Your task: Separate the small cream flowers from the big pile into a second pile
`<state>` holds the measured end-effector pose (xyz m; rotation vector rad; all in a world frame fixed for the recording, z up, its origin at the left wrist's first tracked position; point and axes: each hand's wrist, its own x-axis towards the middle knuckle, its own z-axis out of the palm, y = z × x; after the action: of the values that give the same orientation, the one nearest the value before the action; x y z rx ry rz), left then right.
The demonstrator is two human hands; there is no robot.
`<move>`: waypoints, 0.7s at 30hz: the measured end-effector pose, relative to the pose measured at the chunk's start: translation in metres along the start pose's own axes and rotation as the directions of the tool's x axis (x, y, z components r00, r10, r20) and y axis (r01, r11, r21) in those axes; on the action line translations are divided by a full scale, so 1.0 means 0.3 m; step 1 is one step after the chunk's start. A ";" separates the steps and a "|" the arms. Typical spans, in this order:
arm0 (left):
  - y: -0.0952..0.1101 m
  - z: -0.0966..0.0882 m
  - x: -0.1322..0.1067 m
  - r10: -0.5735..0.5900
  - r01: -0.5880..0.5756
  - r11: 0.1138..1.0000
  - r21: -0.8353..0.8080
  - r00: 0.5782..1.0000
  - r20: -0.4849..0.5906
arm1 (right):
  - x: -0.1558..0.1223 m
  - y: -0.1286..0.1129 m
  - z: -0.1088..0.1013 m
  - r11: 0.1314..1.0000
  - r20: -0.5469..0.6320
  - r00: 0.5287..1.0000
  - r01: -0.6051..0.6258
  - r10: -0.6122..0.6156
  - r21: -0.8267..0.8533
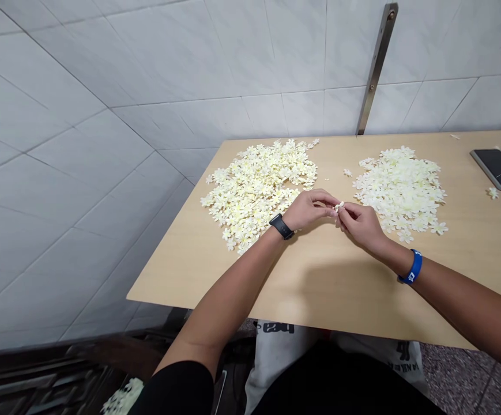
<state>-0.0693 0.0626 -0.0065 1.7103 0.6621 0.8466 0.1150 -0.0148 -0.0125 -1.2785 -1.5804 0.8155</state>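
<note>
My left hand and my right hand meet over the middle of a light wooden table. Both pinch one small cream fabric flower between their fingertips, just above the tabletop. A wide heap of yellowish-cream flowers lies directly left of my left hand. A second, whiter heap of flowers lies right of my right hand. A black watch is on my left wrist and a blue band on my right wrist.
A dark phone lies near the table's right edge, with a few loose flowers beside it. A metal bracket runs up the tiled wall behind the table. More flowers lie on the floor at lower left.
</note>
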 end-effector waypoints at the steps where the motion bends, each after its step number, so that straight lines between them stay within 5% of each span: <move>1: 0.006 0.008 -0.004 -0.016 0.017 1.000 0.026 0.999 -0.037 | -0.003 -0.003 0.000 0.999 -0.009 1.000 0.013 -0.014 -0.043; 6: 0.033 0.040 -0.016 -0.032 0.044 0.994 0.105 0.993 -0.114 | -0.005 0.007 0.004 0.999 0.034 0.998 -0.053 0.053 -0.001; 14: 0.039 0.042 -0.020 -0.086 0.087 0.996 -0.001 0.989 -0.120 | 0.007 0.023 0.002 0.988 0.053 0.998 -0.043 0.035 0.151; 21: 0.010 0.011 -0.011 -0.097 0.094 0.994 -0.063 0.995 -0.036 | 0.017 0.021 -0.002 0.999 0.020 0.999 -0.040 0.040 0.007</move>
<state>-0.0686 0.0573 -0.0048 1.5981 0.7312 0.8266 0.1177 -0.0083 -0.0167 -1.3044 -1.5706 0.8609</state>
